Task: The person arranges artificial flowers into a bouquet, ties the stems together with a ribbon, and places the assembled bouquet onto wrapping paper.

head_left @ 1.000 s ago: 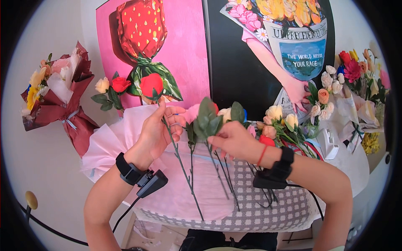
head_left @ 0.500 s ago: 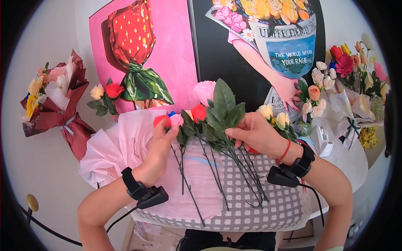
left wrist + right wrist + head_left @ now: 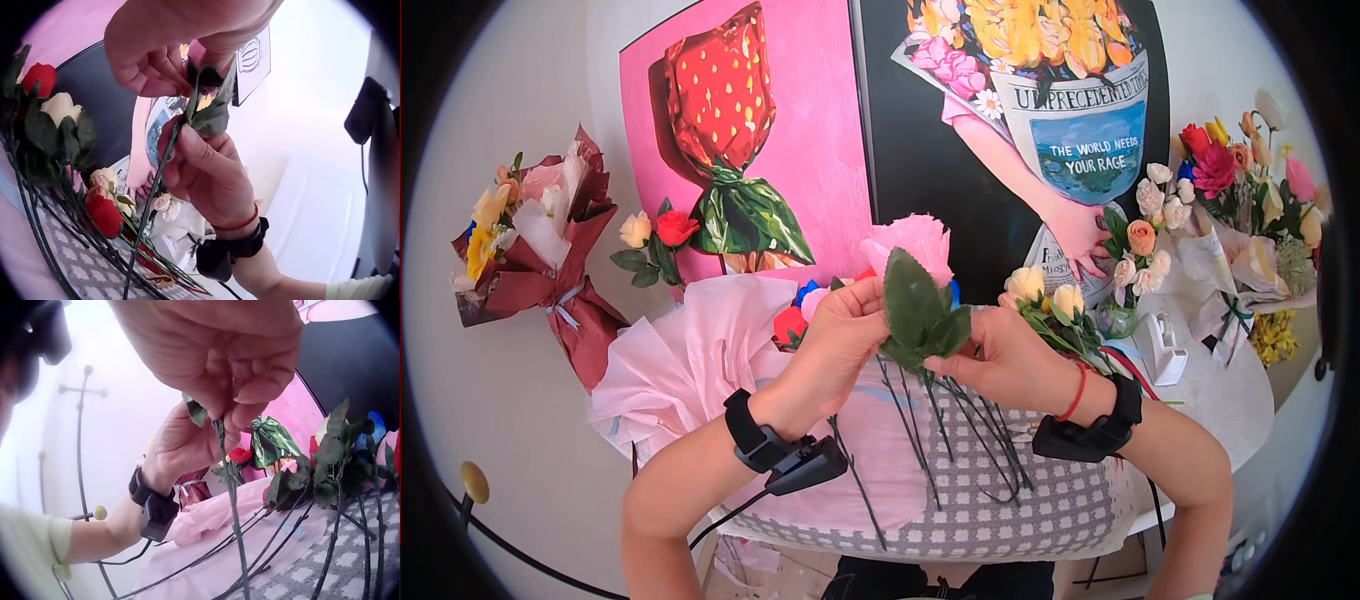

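Observation:
A pink artificial rose [image 3: 908,246] stands upright in front of me, its green leaves [image 3: 915,308] spread between my two hands. My right hand [image 3: 1012,358] pinches its stem [image 3: 232,506] just below the leaves, thumb in front. From the other side my left hand [image 3: 836,335] pinches at the leaves close under the bloom, fingers curled; the bloom is largely hidden in the left wrist view. Below, several roses lie side by side on pink wrapping paper [image 3: 870,490] and a grey-white checked cloth [image 3: 1060,500], among them a red rose [image 3: 105,214] and a cream rose [image 3: 60,109].
A bouquet in dark red paper [image 3: 580,320] stands at the left. Bunches of flowers [image 3: 1215,165] and a white tape dispenser [image 3: 1165,350] are at the right. Two painted canvases [image 3: 830,120] lean behind the table. Pleated pink paper [image 3: 690,350] rises at the left.
My left hand has let go of a red rose, now lying on the paper, and moved right to the pink rose. My right hand has brought the pink rose slightly nearer and lower.

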The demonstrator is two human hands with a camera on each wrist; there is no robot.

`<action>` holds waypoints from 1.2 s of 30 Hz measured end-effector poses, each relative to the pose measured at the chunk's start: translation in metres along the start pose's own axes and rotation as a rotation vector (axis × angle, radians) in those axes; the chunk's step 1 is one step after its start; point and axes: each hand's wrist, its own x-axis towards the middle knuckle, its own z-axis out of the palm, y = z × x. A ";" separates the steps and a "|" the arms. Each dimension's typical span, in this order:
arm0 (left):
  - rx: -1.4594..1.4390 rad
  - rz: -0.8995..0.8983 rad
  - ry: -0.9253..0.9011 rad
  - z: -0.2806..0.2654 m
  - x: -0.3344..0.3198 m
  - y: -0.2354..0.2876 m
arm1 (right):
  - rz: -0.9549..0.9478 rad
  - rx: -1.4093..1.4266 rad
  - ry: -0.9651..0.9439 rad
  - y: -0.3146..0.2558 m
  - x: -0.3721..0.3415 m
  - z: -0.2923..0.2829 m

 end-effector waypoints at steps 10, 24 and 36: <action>-0.157 0.004 -0.033 -0.002 -0.001 0.007 | 0.025 0.310 0.149 0.011 0.000 0.015; -0.126 -0.110 -0.123 0.003 0.001 0.011 | 0.015 0.237 0.102 0.005 -0.002 0.002; -0.191 0.047 0.046 0.010 0.004 0.006 | 0.145 0.530 0.137 -0.010 0.004 0.000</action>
